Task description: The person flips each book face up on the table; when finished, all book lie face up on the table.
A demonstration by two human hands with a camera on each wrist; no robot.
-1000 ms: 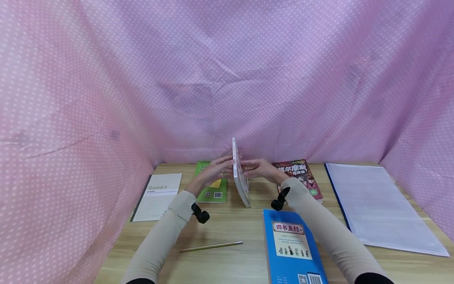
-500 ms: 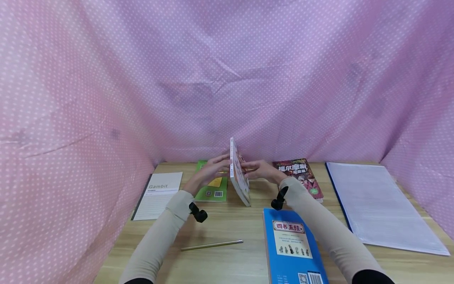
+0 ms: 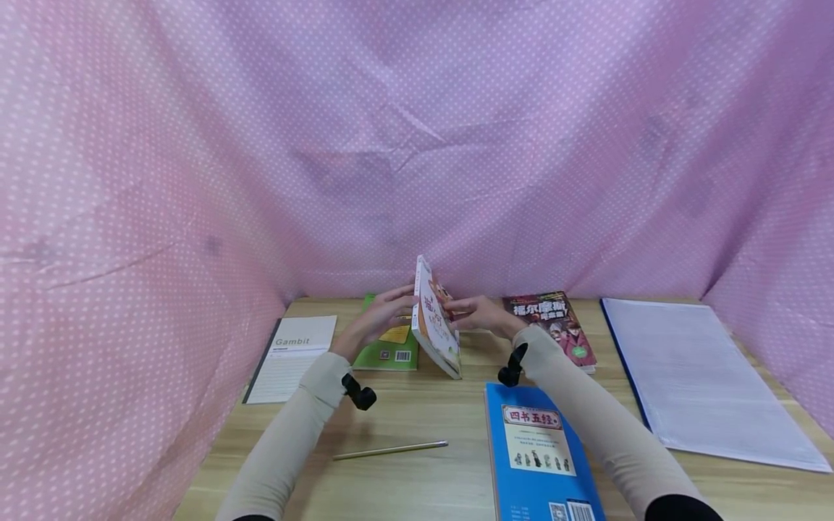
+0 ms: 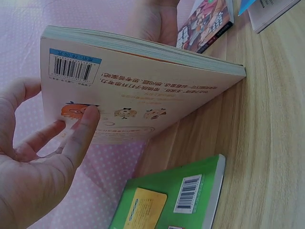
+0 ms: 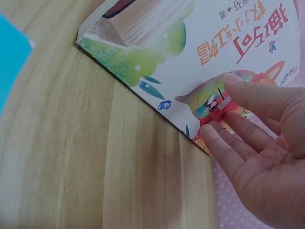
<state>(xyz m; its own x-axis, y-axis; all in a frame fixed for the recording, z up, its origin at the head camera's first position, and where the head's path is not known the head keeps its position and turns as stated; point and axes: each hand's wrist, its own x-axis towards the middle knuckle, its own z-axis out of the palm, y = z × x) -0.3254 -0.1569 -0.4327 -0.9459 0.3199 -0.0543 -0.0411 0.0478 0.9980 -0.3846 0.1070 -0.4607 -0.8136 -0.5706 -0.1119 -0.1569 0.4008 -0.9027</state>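
A white picture book (image 3: 435,325) with an orange cat on its cover stands on one edge, leaning to the left over the wooden table. My left hand (image 3: 381,318) is at its back cover, fingertips against the printed side near the barcode (image 4: 72,68) in the left wrist view. From the other side my right hand (image 3: 481,316) touches the front cover; its fairly straight fingers (image 5: 248,131) lie on the cat drawing in the right wrist view. A green book (image 3: 391,356) lies flat beneath the left hand.
A Gambit notebook (image 3: 293,358) lies at the left. A pencil (image 3: 391,450) and a blue book (image 3: 541,463) are nearer me. Behind my right wrist lies a dark red book (image 3: 560,325), with a clear folder (image 3: 704,383) farther right. A pink dotted cloth (image 3: 417,145) hangs behind.
The picture book has tipped from nearly upright toward the left, showing more of its front cover. My left hand has shifted slightly left with it; the right hand stays almost in place.
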